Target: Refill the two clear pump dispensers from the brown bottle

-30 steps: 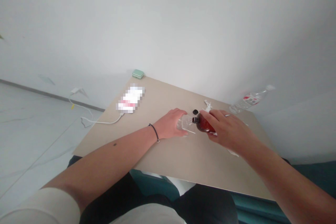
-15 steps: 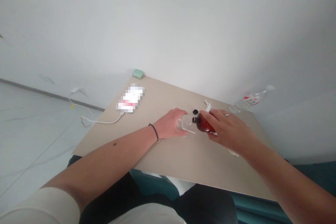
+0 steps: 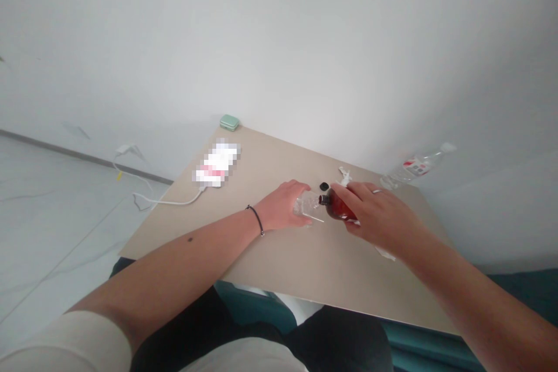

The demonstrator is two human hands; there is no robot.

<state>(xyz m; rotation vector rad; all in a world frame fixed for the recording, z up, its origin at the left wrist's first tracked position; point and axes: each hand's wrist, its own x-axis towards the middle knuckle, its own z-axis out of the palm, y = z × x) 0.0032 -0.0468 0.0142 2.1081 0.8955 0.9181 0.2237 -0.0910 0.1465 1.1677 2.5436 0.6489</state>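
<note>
My left hand point(image 3: 285, 204) is wrapped round a clear plastic cup point(image 3: 310, 203) at the middle of the table. A thin white stick point(image 3: 314, 217) shows at the cup's near side. My right hand point(image 3: 370, 206) grips a brown-red bottle point(image 3: 340, 206), tilted with its uncapped neck at the cup's mouth. Whether liquid flows from it I cannot make out. Just beyond the neck, a small black cap point(image 3: 324, 186) lies on the table. Crumpled white plastic point(image 3: 344, 175) lies behind my right hand.
A clear water bottle point(image 3: 416, 165) with a red-and-white label stands at the table's back right. On the left lie a blurred-out phone point(image 3: 218, 164) with a white cable point(image 3: 178, 203) and a green case point(image 3: 229, 122). The wall point(image 3: 279, 58) borders the table point(image 3: 279, 267) at the back.
Both hands keep their hold on the cup and the bottle. The view has shifted very slightly; otherwise nothing has visibly moved.
</note>
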